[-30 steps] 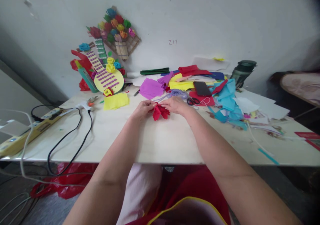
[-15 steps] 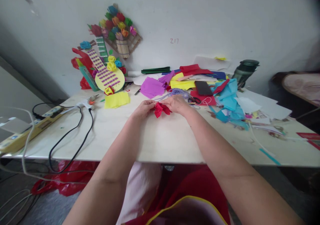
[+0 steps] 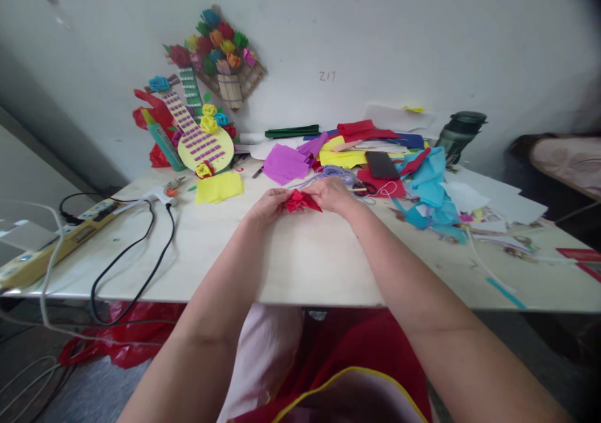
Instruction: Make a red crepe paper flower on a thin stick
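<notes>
A small red crepe-paper flower (image 3: 300, 201) is pinched between both hands just above the pale table (image 3: 291, 266). My left hand (image 3: 268, 204) grips its left side with closed fingers. My right hand (image 3: 334, 194) grips its right side, fingers curled over it. A tangle of purple thread (image 3: 334, 174) lies just behind my right hand, and black-handled scissors (image 3: 364, 189) lie to its right.
Coloured paper sheets (image 3: 285, 163) and a dark phone (image 3: 381, 165) clutter the back of the table. A yellow paper guitar (image 3: 197, 140) and paper bouquet (image 3: 220, 50) lean on the wall. A power strip (image 3: 51, 248) with black cables (image 3: 141, 248) lies left; a dark bottle (image 3: 459, 134) stands right.
The red flower has been squeezed flatter and lifted slightly between my hands; the petals that hung down a second ago are now gathered up. The hands stayed in place.
</notes>
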Available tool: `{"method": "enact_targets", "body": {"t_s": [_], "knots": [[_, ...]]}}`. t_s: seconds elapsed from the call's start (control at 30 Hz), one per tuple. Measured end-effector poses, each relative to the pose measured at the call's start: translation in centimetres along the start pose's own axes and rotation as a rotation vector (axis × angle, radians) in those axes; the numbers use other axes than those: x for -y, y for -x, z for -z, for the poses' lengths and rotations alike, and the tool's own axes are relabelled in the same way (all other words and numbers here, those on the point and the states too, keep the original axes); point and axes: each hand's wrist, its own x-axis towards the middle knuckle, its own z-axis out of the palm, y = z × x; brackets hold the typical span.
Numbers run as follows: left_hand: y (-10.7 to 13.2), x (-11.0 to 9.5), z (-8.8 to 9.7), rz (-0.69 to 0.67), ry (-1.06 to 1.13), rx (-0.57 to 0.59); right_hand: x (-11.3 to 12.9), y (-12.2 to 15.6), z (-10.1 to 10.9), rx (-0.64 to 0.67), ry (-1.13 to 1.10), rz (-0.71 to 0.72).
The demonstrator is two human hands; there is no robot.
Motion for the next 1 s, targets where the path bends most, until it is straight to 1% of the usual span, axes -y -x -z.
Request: {"method": "enact_targets", "body": {"t_s": [0.1, 0.17, 0.3, 0.47, 0.7, 0.9, 1.0], "knots": [[0.0, 0.0, -0.1, -0.052, -0.04, -0.03, -0.2, -0.1, -0.3, 0.01, 0.019, 0.001], [0.0, 0.0, -0.1, -0.063, -0.073, -0.048, -0.3, -0.1, -0.4, 0.008, 0.003, -0.011], [-0.2, 0.1, 0.0, -0.073, -0.131, -0.069, -0.6, -0.3, -0.6, 0.029, -0.088, -0.051], [-0.3, 0.1, 0.1, -0.113, -0.157, -0.066, -0.9, -0.2, -0.4, 0.064, -0.223, -0.1], [0.0, -0.3, -0.6, -0.145, -0.228, -0.071, -1.2, 0.1, -0.2, 0.076, -0.355, -0.094], [0.0, -0.4, -0.6, -0.183, -0.208, -0.077, -0.7, 0.0, 0.6, 0.076, -0.35, -0.161], [-0.1, -0.2, -0.5, -0.162, -0.162, -0.079, -0.5, -0.1, 0.8, 0.068, -0.295, -0.145]]}}
